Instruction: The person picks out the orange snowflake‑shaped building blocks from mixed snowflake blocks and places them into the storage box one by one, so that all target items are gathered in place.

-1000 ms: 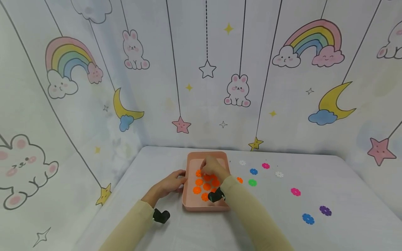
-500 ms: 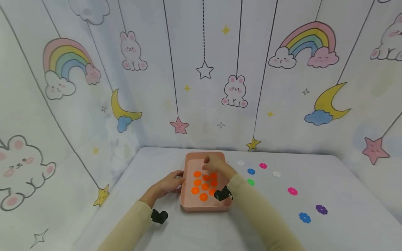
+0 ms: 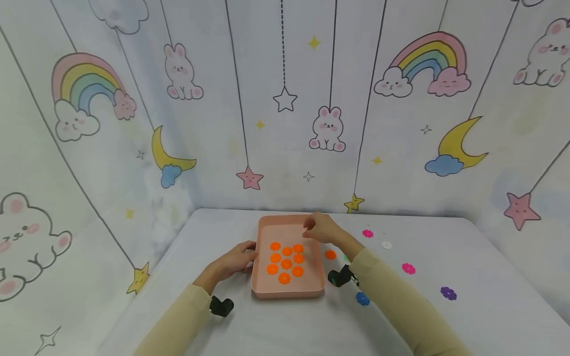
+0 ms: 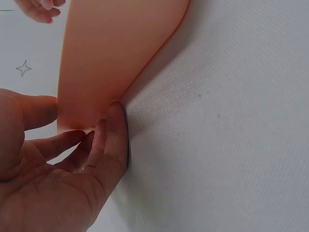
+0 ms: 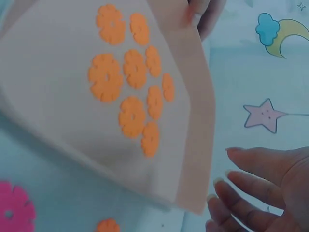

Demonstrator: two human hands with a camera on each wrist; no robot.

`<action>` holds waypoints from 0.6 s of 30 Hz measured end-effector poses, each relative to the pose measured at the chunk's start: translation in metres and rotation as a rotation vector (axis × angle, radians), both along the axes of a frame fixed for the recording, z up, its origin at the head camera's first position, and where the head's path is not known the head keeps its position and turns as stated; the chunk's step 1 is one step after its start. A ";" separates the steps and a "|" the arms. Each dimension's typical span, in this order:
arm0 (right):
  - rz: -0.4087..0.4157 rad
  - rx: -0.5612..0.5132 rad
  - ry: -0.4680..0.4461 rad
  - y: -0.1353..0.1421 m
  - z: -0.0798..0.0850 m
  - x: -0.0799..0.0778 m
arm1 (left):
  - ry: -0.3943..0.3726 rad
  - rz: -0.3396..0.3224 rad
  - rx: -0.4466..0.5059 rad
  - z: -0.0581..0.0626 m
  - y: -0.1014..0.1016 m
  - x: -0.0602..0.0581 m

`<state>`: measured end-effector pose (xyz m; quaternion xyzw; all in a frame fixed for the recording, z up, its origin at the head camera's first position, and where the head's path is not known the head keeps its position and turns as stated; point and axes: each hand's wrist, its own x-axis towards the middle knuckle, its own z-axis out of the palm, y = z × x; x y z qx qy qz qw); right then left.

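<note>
My left hand (image 3: 235, 259) holds the left wall of a shallow peach-pink tray (image 3: 288, 295). In the left wrist view its fingers (image 4: 116, 137) lie on the outer wall and its thumb reaches over the rim. Several orange flower-shaped discs (image 3: 286, 264) lie flat and apart in the tray's middle. Over the tray's far right corner is my right hand (image 3: 327, 230), with loosely bent fingers and nothing between them. The right wrist view shows this right hand (image 5: 263, 188) apart from the tray edge.
Right of the tray on the white table lie loose flower discs: orange (image 3: 330, 254), blue (image 3: 362, 298), pink (image 3: 408, 268), white (image 3: 386, 244) and purple (image 3: 448, 293). My right forearm partly hides a green disc (image 3: 346, 258). A cartoon-printed curtain (image 3: 285, 148) stands behind.
My right hand has lifted off the orange discs and moved right, to the tray's far right corner. The left hand stays on the tray wall. The head view has shifted slightly.
</note>
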<state>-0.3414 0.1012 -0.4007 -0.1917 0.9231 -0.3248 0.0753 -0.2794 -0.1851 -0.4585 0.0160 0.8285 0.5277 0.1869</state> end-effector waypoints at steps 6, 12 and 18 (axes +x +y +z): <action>-0.008 0.013 0.019 0.018 -0.003 0.003 | -0.001 0.010 -0.014 -0.001 0.000 0.000; -0.010 0.016 0.001 0.034 -0.005 0.006 | 0.003 0.005 -0.006 -0.001 0.001 0.001; -0.017 0.007 -0.023 0.052 -0.012 0.008 | 0.002 0.004 0.026 0.000 0.000 0.001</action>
